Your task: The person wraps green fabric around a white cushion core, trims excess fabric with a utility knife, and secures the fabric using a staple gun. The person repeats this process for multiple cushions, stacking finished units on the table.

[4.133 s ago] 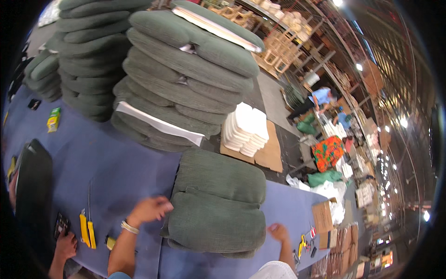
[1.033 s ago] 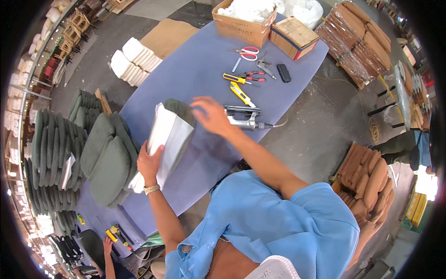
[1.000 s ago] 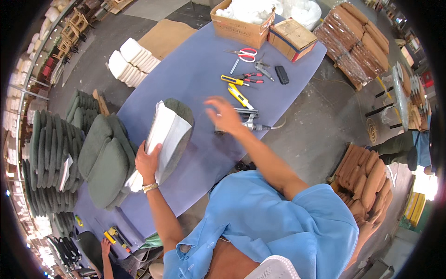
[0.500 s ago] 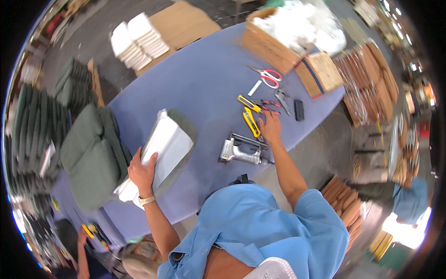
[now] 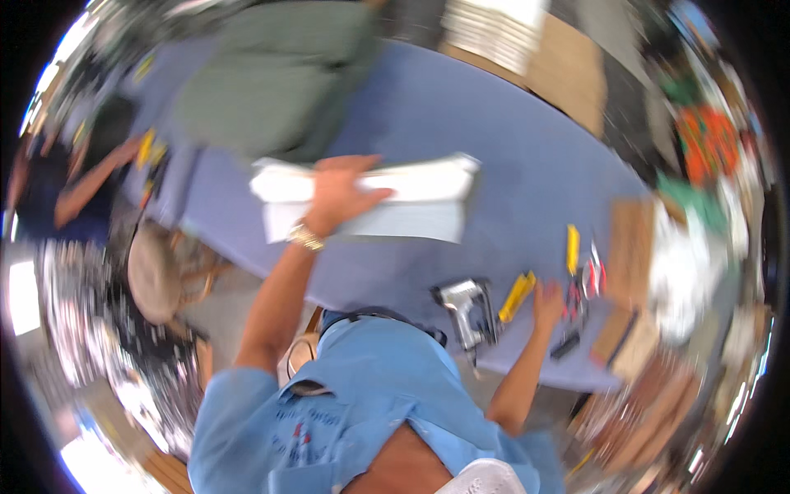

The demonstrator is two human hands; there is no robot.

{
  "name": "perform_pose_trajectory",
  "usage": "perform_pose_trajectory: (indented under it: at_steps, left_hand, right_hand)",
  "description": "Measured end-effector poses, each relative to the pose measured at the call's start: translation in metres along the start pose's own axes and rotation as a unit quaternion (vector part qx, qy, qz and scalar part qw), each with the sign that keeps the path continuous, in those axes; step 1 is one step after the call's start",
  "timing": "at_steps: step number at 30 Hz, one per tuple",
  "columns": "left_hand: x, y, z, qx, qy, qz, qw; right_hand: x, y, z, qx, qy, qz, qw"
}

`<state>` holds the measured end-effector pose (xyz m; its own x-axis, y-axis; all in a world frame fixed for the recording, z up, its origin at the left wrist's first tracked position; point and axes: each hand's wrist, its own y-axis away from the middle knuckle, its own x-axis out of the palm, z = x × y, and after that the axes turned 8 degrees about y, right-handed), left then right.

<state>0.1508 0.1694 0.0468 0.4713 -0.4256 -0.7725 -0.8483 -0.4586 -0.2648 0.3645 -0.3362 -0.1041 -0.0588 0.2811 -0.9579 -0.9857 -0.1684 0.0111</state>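
My left hand (image 5: 339, 196) lies flat, fingers spread, on a white folded strip (image 5: 428, 174) that runs along a pale grey fabric panel (image 5: 411, 221). A green-grey edge shows beneath the panel. At the right my right hand (image 5: 546, 305) is blurred, with its fingers apart and nothing visible in them. It rests among the tools, beside a yellow utility knife (image 5: 517, 296) and close to red-handled pliers (image 5: 571, 298). Left of that knife lies a silver staple gun (image 5: 467, 309).
Green-grey cushions (image 5: 263, 90) sit on the blue-covered table (image 5: 485, 115) beyond my left hand. Another yellow-handled tool (image 5: 573, 247), red-handled scissors (image 5: 592, 276) and a black block (image 5: 565, 344) lie at right, near a cardboard box (image 5: 632, 251). A co-worker's arm (image 5: 99, 181) reaches in from the left.
The view has swung left, so the table appears turned. My left hand stays on the white strip, and my right hand remains beside the yellow knife.
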Motion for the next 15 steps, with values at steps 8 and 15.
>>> perform_pose_trajectory:
  at_steps: [8,15]
  left_hand:
    - [0.002,0.019,-0.007,-0.035,-0.053,-0.004,0.998]
    - [-0.072,0.041,0.003,-0.047,0.008,0.039,0.998]
  right_hand:
    - [0.019,0.027,0.01,-0.143,0.023,0.014,0.989]
    - [-0.023,0.018,0.049,-0.136,-0.198,0.078,0.968]
